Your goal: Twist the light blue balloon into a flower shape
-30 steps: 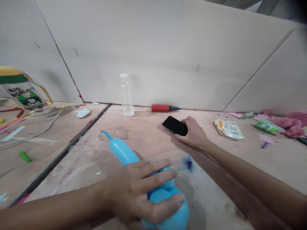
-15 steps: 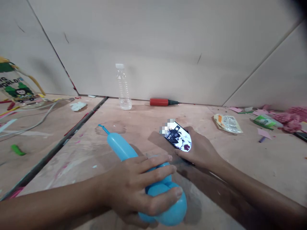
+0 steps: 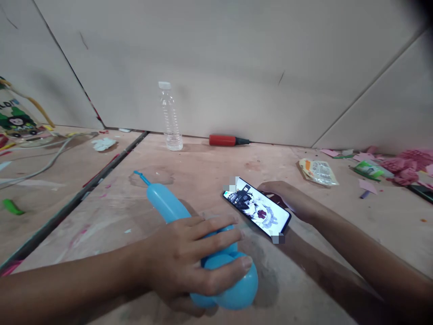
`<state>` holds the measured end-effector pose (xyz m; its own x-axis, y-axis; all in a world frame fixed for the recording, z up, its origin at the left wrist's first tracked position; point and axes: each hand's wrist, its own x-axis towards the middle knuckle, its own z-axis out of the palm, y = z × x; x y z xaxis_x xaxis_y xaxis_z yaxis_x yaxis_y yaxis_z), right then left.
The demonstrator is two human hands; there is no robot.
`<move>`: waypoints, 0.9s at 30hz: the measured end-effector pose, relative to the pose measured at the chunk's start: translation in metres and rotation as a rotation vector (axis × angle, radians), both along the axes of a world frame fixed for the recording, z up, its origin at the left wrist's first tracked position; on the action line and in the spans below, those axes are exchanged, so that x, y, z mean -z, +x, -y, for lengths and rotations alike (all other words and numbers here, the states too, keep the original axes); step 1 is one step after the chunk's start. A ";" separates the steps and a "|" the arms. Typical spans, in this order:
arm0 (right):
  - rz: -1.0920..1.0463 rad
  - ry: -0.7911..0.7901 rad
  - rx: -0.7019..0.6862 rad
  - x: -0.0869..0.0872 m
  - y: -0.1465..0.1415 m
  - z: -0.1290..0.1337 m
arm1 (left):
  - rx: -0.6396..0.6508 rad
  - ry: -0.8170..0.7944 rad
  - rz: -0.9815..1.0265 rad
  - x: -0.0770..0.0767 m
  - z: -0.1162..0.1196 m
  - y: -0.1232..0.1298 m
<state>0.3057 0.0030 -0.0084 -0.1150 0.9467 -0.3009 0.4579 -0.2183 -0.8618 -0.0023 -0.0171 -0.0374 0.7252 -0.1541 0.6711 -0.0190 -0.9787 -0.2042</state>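
The blue balloon [image 3: 165,203] lies on the surface [image 3: 203,171], its long axis slanting from far-left tip to near-right bulb; the left hand [image 3: 186,259] has its fingers partly curled around it. The lit phone [image 3: 259,205] slants likewise beside the right hand [image 3: 287,198], grip unclear. Behind, a pale wall [image 3: 216,67]; left, a dark seam [image 3: 64,216]; surface separates phone from red pump [image 3: 222,140].

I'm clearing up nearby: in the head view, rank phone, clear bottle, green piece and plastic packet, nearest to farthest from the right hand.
From the right hand:
1. Phone, immediately at it.
2. Plastic packet, to its right.
3. Clear bottle, left, farther back.
4. Green piece, far left.
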 end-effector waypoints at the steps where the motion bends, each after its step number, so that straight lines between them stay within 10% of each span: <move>1: -0.024 -0.024 -0.004 0.003 0.002 -0.001 | 0.000 -0.001 -0.002 0.000 0.000 0.000; 27: -0.311 -0.063 -0.059 0.008 0.016 -0.003 | 0.009 -0.003 0.013 0.000 0.002 0.000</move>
